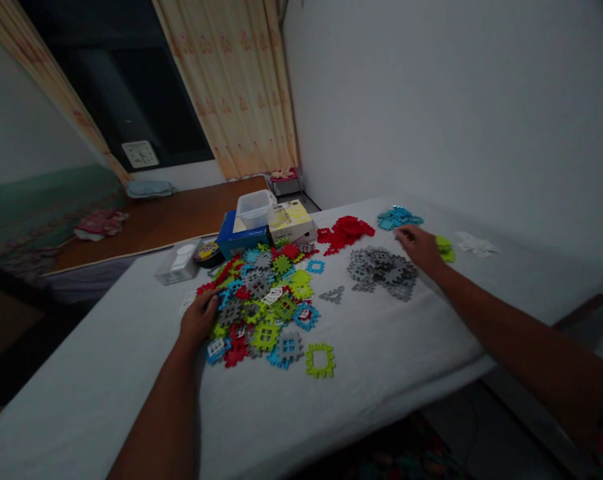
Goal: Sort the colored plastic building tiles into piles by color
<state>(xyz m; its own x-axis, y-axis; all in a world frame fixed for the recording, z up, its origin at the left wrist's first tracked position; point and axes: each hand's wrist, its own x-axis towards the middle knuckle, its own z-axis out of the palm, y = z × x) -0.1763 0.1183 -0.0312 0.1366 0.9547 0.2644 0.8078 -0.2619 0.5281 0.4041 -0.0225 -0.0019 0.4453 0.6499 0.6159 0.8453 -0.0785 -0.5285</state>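
A mixed heap of plastic interlocking tiles (266, 300) in green, blue, red, grey and white lies mid-table. At its left edge rests my left hand (200, 315), fingers bent against the tiles; whether it grips one is hidden. My right hand (417, 245) is over the far right, between the blue pile (399, 217) and the grey pile (383, 270), its fingertips near the blue tiles. I cannot make out anything in its fingers. Beside the grey pile is a red pile (345, 233). Partly behind my right hand sits a small lime green pile (445, 248), with white pieces (475, 244) farther right.
Behind the heap stand a blue box (244, 237), a yellow and white box (292, 221) and a clear plastic tub (256, 207). A round black container (208, 253) and a clear case (178, 263) are to their left. White cloth covers the table (281, 413); a wall rises at right.
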